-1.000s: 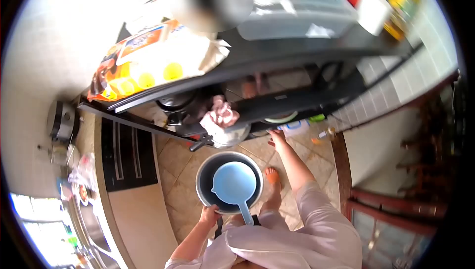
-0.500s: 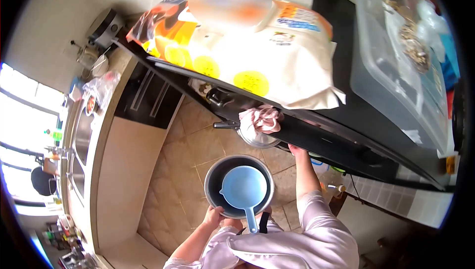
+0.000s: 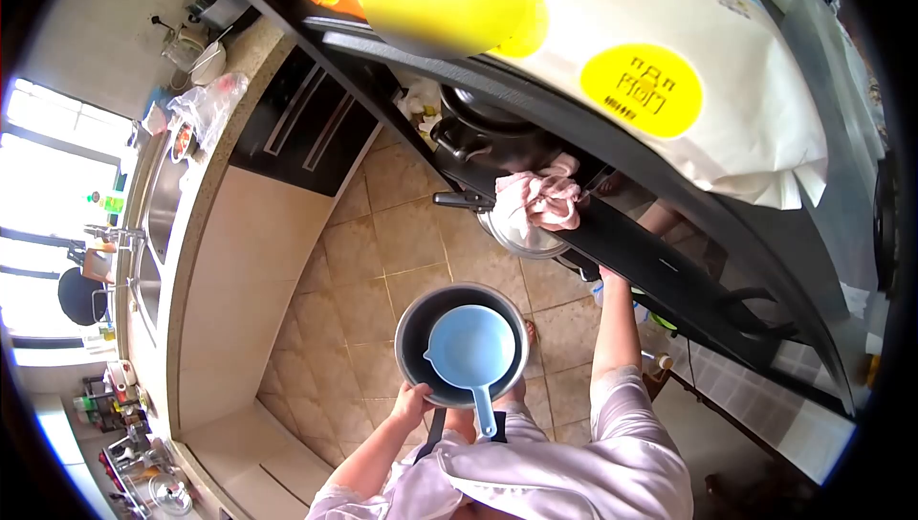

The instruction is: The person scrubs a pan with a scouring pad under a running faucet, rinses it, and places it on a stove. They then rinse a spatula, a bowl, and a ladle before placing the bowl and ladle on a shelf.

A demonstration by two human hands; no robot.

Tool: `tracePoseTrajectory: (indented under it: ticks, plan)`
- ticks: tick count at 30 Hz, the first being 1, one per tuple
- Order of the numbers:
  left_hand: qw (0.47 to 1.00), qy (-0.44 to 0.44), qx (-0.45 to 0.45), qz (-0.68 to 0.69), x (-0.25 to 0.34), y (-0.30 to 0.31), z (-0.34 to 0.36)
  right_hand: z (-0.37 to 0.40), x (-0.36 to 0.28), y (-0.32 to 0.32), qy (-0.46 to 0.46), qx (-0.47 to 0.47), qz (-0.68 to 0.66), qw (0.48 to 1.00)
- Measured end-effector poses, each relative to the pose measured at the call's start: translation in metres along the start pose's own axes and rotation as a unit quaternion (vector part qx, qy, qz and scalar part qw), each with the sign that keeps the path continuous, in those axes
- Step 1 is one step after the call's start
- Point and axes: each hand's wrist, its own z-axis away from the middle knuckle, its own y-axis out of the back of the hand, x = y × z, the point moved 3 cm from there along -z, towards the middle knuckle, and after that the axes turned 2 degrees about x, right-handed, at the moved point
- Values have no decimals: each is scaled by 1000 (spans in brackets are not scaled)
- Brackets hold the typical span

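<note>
My left hand (image 3: 412, 401) grips the near left rim of a round, grey metal pot (image 3: 406, 338), held low in front of my body. Inside the pot rests a light blue plastic dipper (image 3: 470, 345) with a small pouring lip, its handle lying across the near rim toward me. My right hand (image 3: 610, 275) reaches to the lower edge of a black shelf unit (image 3: 669, 266); its fingers are mostly hidden behind that edge. Left of this hand, a crumpled pink cloth (image 3: 537, 204) hangs over the shelf's edge, above a lidded pan (image 3: 526, 241) with a black handle.
A large white and orange bag (image 3: 746, 89) sits on top of the shelf unit, near my head. Dark cookware (image 3: 488, 142) stands on a shelf inside. At left runs a counter (image 3: 206, 128) with a sink (image 3: 164, 195). Beige tiles (image 3: 359, 262) cover the floor.
My view has shifted closer to the shelf unit, so the bag looks larger and further right. My right hand sits slightly further right. The pot and dipper stay in front of me.
</note>
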Motion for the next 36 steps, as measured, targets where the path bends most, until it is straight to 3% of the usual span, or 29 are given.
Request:
tracePoseTrajectory:
  ticks: [4, 7, 9, 12, 13, 15, 18, 21, 23, 26, 29, 36]
  plan:
    - [1000, -11, -2, 12, 8, 1, 6, 9, -8, 35, -21, 7, 24, 999]
    - [999, -31, 3, 19, 14, -2, 12, 36, -7, 70, -144, 101, 30, 984]
    - [999, -39, 2, 6, 10, 9, 5, 88, -11, 65, -126, 18, 78, 989]
    - [998, -43, -22, 38, 17, 6, 15, 165, -14, 51, -128, 96, 142, 977]
    - [997, -42, -31, 56, 24, 5, 21, 204, -18, 22, -110, 163, 192, 961]
    - [999, -37, -21, 33, 19, 22, 12, 248, -23, 33, -178, 113, 261, 942]
    - [998, -65, -26, 2, 23, 36, 13, 308, -27, 43, -248, 119, 288, 917]
    - [996, -76, -52, 7, 33, 40, 16, 379, -26, 14, -332, 68, 281, 898]
    - [991, -116, -63, -15, 33, 47, 12, 417, -26, -6, -345, 36, 292, 891]
    - [992, -97, -79, -22, 38, 46, 19, 462, -15, -57, -354, -98, 351, 861]
    - [994, -75, -85, 12, 34, 44, 15, 490, 9, -88, -366, -149, 398, 828]
    - [988, -79, -134, -5, 42, 40, 32, 506, 57, -83, -382, -142, 523, 748]
